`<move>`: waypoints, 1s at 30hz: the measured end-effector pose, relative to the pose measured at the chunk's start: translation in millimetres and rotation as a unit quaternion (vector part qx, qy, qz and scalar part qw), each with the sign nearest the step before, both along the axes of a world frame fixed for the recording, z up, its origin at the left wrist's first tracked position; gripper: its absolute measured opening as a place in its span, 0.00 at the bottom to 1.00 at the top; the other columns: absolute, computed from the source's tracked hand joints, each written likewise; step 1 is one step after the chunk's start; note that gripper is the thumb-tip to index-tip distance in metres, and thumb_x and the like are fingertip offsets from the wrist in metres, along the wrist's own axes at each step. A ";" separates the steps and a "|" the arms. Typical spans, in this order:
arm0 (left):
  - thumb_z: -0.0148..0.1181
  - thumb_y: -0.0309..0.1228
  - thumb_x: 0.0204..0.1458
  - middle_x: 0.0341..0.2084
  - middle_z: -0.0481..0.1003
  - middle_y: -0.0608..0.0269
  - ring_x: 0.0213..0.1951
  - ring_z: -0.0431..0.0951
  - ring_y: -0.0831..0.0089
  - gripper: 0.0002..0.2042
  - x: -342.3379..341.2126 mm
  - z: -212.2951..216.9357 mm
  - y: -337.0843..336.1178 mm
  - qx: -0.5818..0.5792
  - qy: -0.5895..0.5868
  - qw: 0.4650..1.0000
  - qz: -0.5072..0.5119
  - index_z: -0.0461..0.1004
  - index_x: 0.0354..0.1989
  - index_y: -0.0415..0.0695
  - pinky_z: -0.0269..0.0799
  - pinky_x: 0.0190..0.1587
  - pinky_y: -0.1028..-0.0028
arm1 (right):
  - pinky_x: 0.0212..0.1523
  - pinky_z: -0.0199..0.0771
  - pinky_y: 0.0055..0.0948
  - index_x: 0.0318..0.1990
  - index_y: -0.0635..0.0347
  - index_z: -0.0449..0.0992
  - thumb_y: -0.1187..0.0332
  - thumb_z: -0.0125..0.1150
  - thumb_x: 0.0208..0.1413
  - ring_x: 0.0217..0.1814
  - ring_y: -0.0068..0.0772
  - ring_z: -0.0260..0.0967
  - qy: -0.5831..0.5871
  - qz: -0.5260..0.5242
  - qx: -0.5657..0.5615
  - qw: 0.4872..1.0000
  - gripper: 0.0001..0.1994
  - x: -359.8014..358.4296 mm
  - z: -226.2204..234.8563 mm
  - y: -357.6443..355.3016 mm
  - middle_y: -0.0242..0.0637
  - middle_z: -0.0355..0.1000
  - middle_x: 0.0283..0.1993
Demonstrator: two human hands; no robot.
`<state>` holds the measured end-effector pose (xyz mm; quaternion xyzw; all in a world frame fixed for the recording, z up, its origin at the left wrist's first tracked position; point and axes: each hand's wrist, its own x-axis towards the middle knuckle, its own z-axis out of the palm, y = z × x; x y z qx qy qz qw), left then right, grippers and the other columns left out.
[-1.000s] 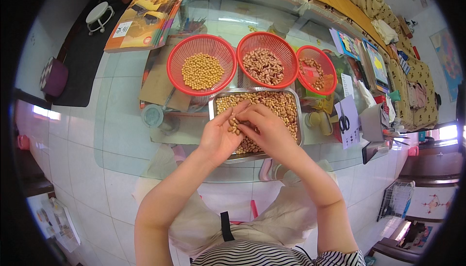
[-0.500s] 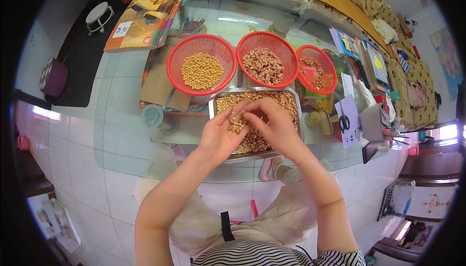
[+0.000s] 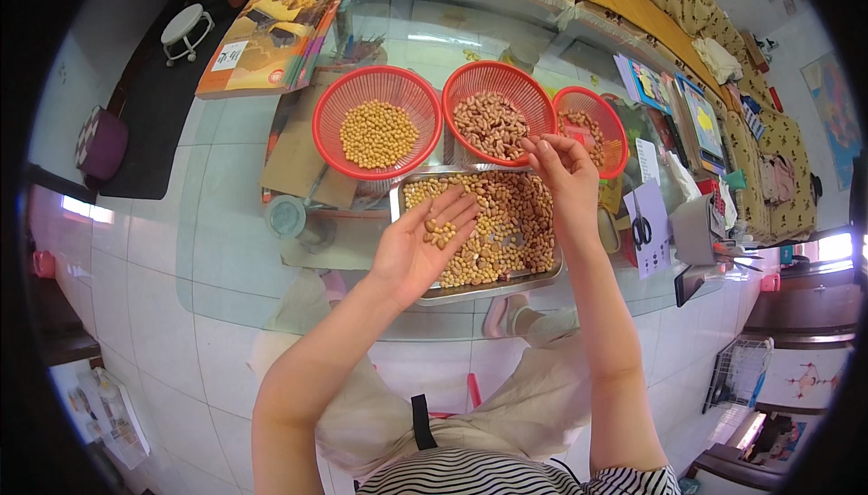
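My left hand [image 3: 418, 240] is palm up over a metal tray [image 3: 470, 292], its fingers stretched out. Several yellow-brown beans [image 3: 439, 234] lie in that palm. My right hand [image 3: 566, 171] is raised at the tray's far right corner, by the front rim of the middle red basket [image 3: 449, 124]. Its thumb and fingertips are pinched together; what they hold, if anything, is too small to make out. Mixed yellow and brown beans [image 3: 502, 224] cover much of the tray. Yellow soybeans [image 3: 378, 133] fill the bottom of the left red basket [image 3: 324, 124], pinkish-brown beans [image 3: 489, 122] the middle one.
A smaller red basket [image 3: 617, 133] with brown beans stands at the right. Around the glass table are a stack of books [image 3: 271, 38], a lidded glass jar [image 3: 287, 217], scissors on paper [image 3: 640, 228] and upright picture books [image 3: 698, 122].
My right hand has left the left palm and moved right and away from me, toward the middle basket's rim. My left hand stays nearly still, beans still in its palm.
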<state>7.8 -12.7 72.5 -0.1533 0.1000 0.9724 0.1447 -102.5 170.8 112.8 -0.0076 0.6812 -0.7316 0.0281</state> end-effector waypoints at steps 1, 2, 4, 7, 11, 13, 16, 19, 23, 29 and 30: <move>0.30 0.35 0.68 0.65 0.58 0.43 0.68 0.57 0.57 0.24 0.0 0.0 0.1 0.002 -0.002 1.000 0.001 0.54 0.66 0.31 0.54 0.70 0.62 | 0.48 0.79 0.21 0.47 0.71 0.70 0.72 0.55 0.64 0.50 0.32 0.76 -0.003 0.009 -0.005 1.000 0.10 0.2 0.6 0.0 0.45 0.74 0.47; 0.30 0.35 0.68 0.65 0.58 0.43 0.68 0.57 0.56 0.24 0.1 0.2 0.2 0.004 -0.003 1.000 0.002 0.54 0.66 0.31 0.54 0.70 0.62 | 0.48 0.79 0.22 0.48 0.71 0.69 0.72 0.54 0.64 0.50 0.33 0.76 -0.005 0.017 -0.010 1.000 0.10 0.4 0.8 0.2 0.46 0.74 0.48; 0.29 0.35 0.68 0.65 0.58 0.43 0.68 0.57 0.56 0.24 0.2 1.9 0.2 0.007 -0.006 1.000 0.003 0.54 0.66 0.31 0.54 0.70 0.62 | 0.48 0.79 0.22 0.51 0.72 0.68 0.72 0.54 0.64 0.51 0.34 0.76 -0.020 0.024 0.007 1.000 0.12 -0.4 -0.6 2.9 0.46 0.74 0.48; 0.30 0.36 0.68 0.66 0.58 0.43 0.68 0.57 0.56 0.25 0.5 3.7 0.3 0.012 -0.007 1.000 0.003 0.54 0.66 0.31 0.54 0.70 0.62 | 0.47 0.80 0.23 0.56 0.72 0.66 0.73 0.53 0.64 0.50 0.34 0.76 -0.020 0.016 0.001 1.000 0.16 1.4 0.7 1.2 0.46 0.73 0.47; 0.33 0.39 0.69 0.63 0.62 0.46 0.67 0.60 0.58 0.25 2.1 0.6 -2.4 0.010 0.002 1.000 -0.002 0.55 0.65 0.31 0.55 0.70 0.62 | 0.44 0.79 0.22 0.59 0.69 0.67 0.74 0.55 0.62 0.45 0.31 0.76 0.047 0.063 0.025 0.997 0.18 12.1 1.3 -3.4 0.43 0.73 0.48; 0.35 0.40 0.69 0.60 0.65 0.49 0.65 0.62 0.59 0.24 1.2 1.9 0.2 -0.002 -0.010 1.000 -0.008 0.58 0.64 0.32 0.57 0.69 0.62 | 0.42 0.77 0.23 0.54 0.65 0.73 0.72 0.60 0.59 0.43 0.28 0.75 0.047 0.135 0.137 0.980 0.16 21.7 0.9 -4.6 0.40 0.72 0.48; 0.36 0.40 0.69 0.57 0.67 0.52 0.62 0.65 0.61 0.22 3.1 3.2 3.8 -0.032 -0.034 0.999 -0.010 0.61 0.61 0.35 0.60 0.67 0.60 | 0.49 0.72 0.33 0.47 0.63 0.78 0.71 0.65 0.53 0.50 0.35 0.70 0.208 0.224 0.260 0.916 0.14 44.4 -1.0 -22.2 0.40 0.73 0.47; 0.38 0.41 0.68 0.56 0.67 0.55 0.61 0.66 0.63 0.21 5.0 -3.5 6.0 -0.038 -0.015 0.999 -0.025 0.60 0.61 0.38 0.62 0.66 0.59 | 0.52 0.69 0.35 0.44 0.63 0.79 0.71 0.66 0.51 0.50 0.41 0.69 0.246 0.238 0.293 0.893 0.12 54.5 -5.0 -31.4 0.40 0.74 0.47; 0.39 0.40 0.68 0.59 0.64 0.56 0.61 0.66 0.64 0.20 6.1 -2.3 6.9 -0.037 -0.004 0.999 -0.036 0.57 0.62 0.40 0.63 0.66 0.57 | 0.51 0.69 0.35 0.41 0.62 0.80 0.71 0.67 0.50 0.49 0.41 0.69 0.220 0.225 0.283 0.906 0.10 57.7 -4.5 -33.3 0.38 0.76 0.44; 0.38 0.36 0.68 0.58 0.65 0.52 0.63 0.65 0.62 0.21 5.7 1.0 3.3 -0.009 0.003 0.999 -0.041 0.56 0.63 0.36 0.60 0.67 0.56 | 0.47 0.68 0.32 0.36 0.64 0.78 0.74 0.64 0.52 0.45 0.36 0.69 0.267 0.172 0.275 0.908 0.05 56.1 -2.2 -34.0 0.37 0.75 0.40; 0.37 0.33 0.67 0.59 0.65 0.50 0.63 0.64 0.61 0.21 5.5 1.3 1.3 0.003 0.005 0.999 -0.044 0.56 0.64 0.35 0.59 0.67 0.57 | 0.46 0.68 0.31 0.36 0.64 0.76 0.74 0.62 0.53 0.44 0.33 0.68 0.219 0.153 0.253 0.930 0.04 55.6 -4.1 -33.1 0.36 0.74 0.39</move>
